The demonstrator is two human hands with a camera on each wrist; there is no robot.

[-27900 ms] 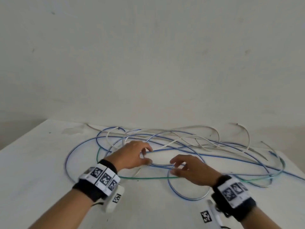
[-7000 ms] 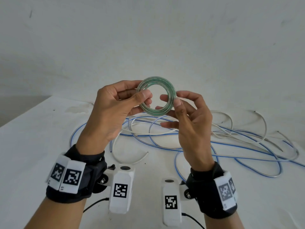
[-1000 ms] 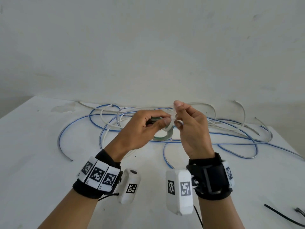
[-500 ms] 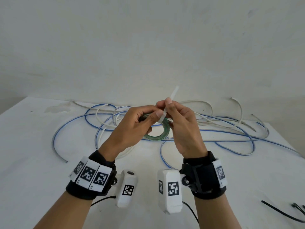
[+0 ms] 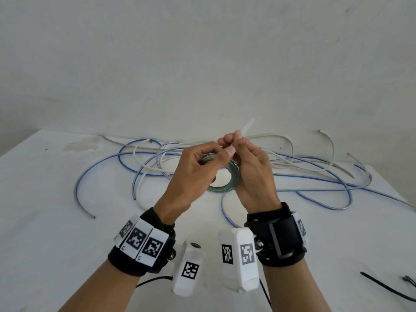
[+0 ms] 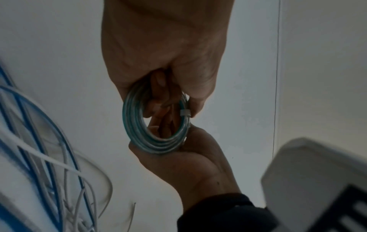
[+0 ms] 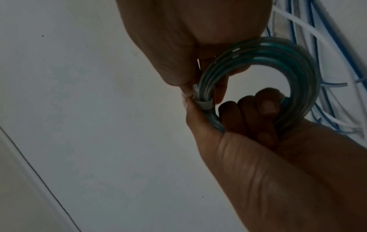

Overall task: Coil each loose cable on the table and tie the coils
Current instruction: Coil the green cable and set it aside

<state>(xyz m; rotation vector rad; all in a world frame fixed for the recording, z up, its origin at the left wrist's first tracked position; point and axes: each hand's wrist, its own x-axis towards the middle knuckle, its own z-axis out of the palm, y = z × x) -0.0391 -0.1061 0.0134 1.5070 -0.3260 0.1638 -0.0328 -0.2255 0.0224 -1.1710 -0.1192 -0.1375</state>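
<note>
A green cable wound into a small coil (image 5: 222, 189) hangs between both hands above the table. My left hand (image 5: 202, 170) grips the coil (image 7: 298, 62), its fingers (image 7: 258, 108) curled through the ring. A white zip tie (image 6: 185, 113) is wrapped round the coil's strands (image 6: 135, 125). My right hand (image 5: 252, 172) pinches the tie at the top of the coil, and the tie's tail (image 5: 247, 126) sticks up past its fingertips. In the right wrist view the tie's band (image 7: 204, 105) sits tight on the strands between the two thumbs.
Loose blue cables (image 5: 315, 190) and white cables (image 5: 281, 137) lie tangled across the far half of the white table (image 5: 56, 244). Black zip ties (image 5: 387, 289) lie near the front right edge. A wall stands behind the table.
Over the last second the white tie's tail has come out above my right fingertips. Both hands stay close together on the coil; long before, the green cable lay loose on the table.
</note>
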